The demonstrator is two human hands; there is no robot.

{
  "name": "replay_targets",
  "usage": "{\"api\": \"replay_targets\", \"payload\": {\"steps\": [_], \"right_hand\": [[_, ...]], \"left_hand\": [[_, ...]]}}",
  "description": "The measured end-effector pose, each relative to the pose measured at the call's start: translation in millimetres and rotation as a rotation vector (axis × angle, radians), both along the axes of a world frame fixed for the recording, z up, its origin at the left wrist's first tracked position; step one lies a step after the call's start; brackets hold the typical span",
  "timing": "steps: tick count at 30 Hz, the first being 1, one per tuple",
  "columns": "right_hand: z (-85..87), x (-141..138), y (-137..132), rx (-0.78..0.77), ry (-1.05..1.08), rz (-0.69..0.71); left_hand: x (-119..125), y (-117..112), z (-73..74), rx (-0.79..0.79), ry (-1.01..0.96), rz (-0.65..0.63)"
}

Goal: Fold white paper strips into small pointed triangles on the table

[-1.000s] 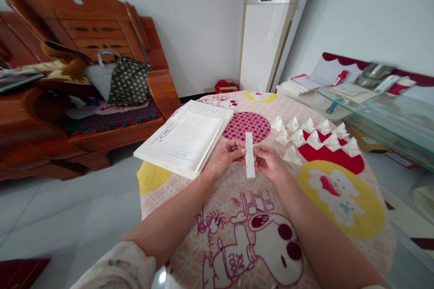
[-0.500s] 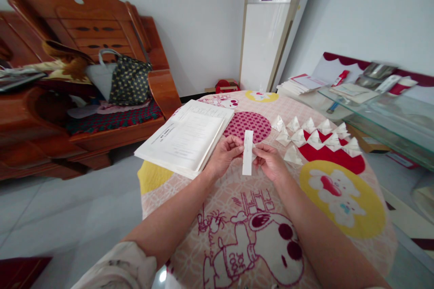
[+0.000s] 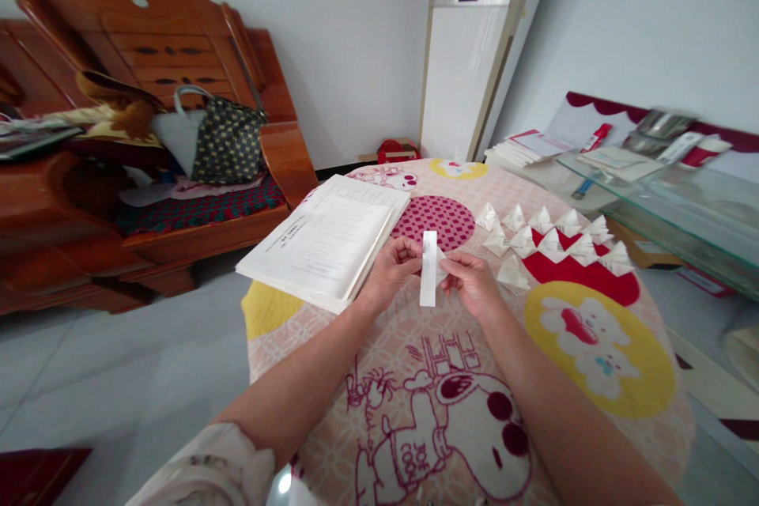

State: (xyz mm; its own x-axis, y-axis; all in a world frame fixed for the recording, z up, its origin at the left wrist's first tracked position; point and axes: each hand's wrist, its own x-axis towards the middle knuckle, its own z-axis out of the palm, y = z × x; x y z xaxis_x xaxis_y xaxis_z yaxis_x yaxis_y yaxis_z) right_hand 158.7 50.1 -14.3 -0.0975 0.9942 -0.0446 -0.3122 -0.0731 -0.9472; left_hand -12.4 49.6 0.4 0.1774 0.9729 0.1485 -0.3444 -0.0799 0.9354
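A narrow folded strip of white paper [image 3: 428,277] is held upright over the table, between my two hands. My left hand [image 3: 392,269] pinches its left edge with thumb and curled fingers. At the strip's right side, a small paper flap sticks out, and my right hand [image 3: 468,278] pinches it between thumb and forefinger. Several small folded paper pieces [image 3: 551,243] with pointed tops stand in rows to the right of my right hand. A stack of printed paper sheets [image 3: 320,245] lies left of my left hand.
The round table wears a patterned cloth [image 3: 409,364] with cartoon figures. Right of it stands a glass-topped table [image 3: 670,198] holding papers, a metal bowl and a red-and-white cup. A wooden sofa [image 3: 171,39] with bags is at the left, and a tall white air conditioner [image 3: 468,63] behind.
The paper strip has shifted slightly left, and a flap now shows at its right side. My right fingers have moved a little outward from the strip's middle.
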Motion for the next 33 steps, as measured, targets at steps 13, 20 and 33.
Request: {"api": "replay_targets", "payload": {"steps": [13,20,33], "right_hand": [[-1.0,-1.8,-2.7,0.501,-0.427,-0.314],[12.4,-3.3,-14.6,0.703,-0.611,-0.172],[20.4,-2.4,-15.6,0.522,-0.334,0.046]], "left_hand": [[-8.2,-3.5,5.6,0.477,0.632,0.361],[-11.1,-4.7,10.5,0.202,0.366,0.025],[-12.6,-2.2,7.3,0.226,0.402,-0.264]]}}
